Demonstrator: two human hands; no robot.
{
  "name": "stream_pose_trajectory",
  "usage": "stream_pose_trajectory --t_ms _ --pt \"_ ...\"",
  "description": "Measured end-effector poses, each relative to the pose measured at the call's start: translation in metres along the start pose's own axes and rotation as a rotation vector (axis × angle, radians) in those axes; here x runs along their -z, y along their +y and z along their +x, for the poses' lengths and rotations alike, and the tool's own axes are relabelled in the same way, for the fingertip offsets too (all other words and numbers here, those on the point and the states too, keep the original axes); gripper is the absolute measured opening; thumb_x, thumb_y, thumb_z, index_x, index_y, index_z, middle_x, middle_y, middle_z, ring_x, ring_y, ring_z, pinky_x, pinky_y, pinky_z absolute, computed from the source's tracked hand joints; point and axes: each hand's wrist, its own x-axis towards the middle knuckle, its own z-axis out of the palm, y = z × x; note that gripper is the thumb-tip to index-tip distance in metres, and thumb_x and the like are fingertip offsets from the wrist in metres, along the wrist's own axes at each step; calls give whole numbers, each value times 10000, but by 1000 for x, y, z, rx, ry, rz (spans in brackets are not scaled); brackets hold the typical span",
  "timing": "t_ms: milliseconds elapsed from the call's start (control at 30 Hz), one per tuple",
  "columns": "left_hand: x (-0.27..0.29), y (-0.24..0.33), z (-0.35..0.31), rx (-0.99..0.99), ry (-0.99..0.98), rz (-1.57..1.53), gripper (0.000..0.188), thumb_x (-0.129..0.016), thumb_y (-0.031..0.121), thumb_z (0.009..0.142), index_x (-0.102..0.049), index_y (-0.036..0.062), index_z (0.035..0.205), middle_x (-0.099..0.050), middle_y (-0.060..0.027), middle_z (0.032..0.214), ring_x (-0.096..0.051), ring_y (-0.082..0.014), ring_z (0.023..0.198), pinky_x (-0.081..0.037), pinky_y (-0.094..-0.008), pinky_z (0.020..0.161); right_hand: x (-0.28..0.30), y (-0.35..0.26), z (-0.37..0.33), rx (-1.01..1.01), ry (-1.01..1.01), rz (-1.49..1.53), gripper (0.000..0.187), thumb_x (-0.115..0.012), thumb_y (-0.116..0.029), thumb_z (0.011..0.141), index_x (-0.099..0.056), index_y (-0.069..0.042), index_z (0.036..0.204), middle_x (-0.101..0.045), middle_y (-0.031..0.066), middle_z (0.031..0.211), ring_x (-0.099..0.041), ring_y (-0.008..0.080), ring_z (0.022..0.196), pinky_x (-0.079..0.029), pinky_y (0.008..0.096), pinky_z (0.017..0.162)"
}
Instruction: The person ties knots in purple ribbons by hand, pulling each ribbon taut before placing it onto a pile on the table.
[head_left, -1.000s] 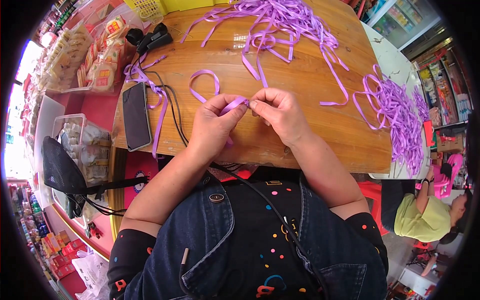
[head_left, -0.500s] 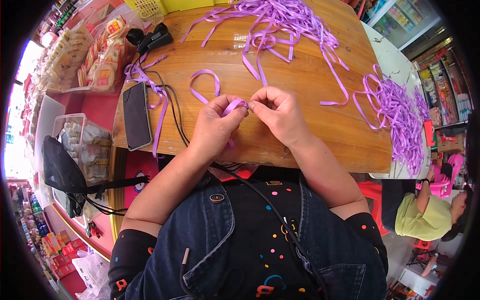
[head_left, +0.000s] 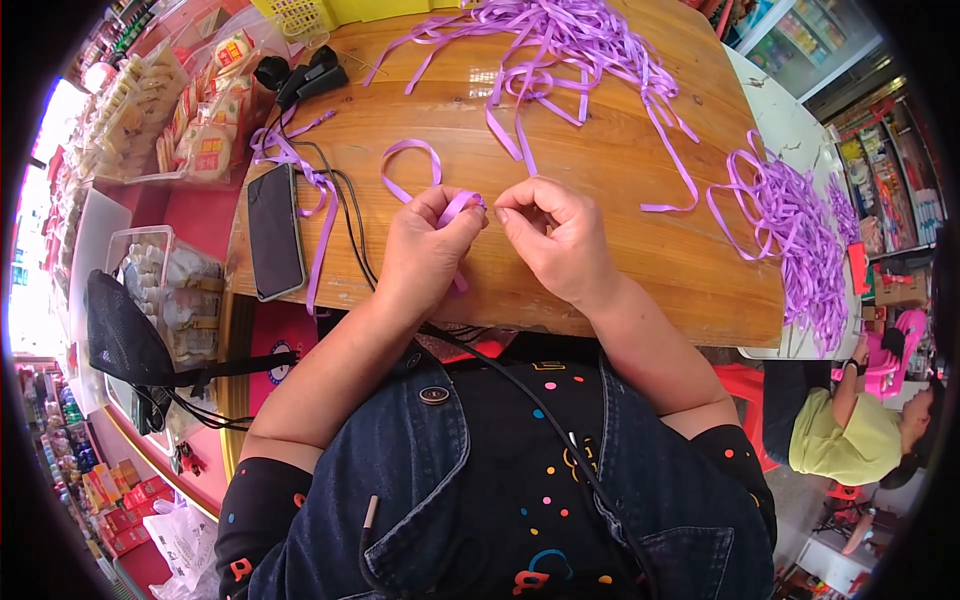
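Over the wooden table (head_left: 590, 250), my left hand (head_left: 427, 250) is closed in a pinch on a purple ribbon (head_left: 455, 207). A fold of it shows between thumb and forefinger, a loop lies on the table beyond, and a short end hangs below the hand. My right hand (head_left: 562, 245) is just to the right, thumb and forefinger pressed together. Whatever those fingertips hold, if anything, is too small to make out. A narrow gap parts the two hands.
A heap of purple ribbons (head_left: 590, 45) covers the far table; another pile (head_left: 805, 240) hangs over the right side. To the left lie a phone (head_left: 275, 230), a black cable (head_left: 345, 200) and a black device (head_left: 300, 78). A person in a yellow-green shirt (head_left: 845, 435) is at right.
My right fingertips have drawn slightly away from the ribbon at my left fingertips. The left hand has shifted a little left, still pinching the ribbon.
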Motion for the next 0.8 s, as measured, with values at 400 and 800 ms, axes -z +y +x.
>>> stream_pose_trajectory --t_ms 400,800 --pt "-3 -7 2 -127 27 74 100 -644 120 861 -604 29 870 -551 49 731 -453 -16 627 -360 -183 543 -4 1 3 238 66 -219 67 -638 51 778 -623 -7 807 -593 55 719 -515 92 563 -365 231 461" --pt "-3 1 -2 59 -43 -49 111 -637 127 873 -584 34 905 -543 25 669 -425 -20 487 -310 -171 418 -2 1 1 159 62 -171 51 -618 43 788 -610 -3 809 -576 32 710 -509 60 591 -348 212 466"
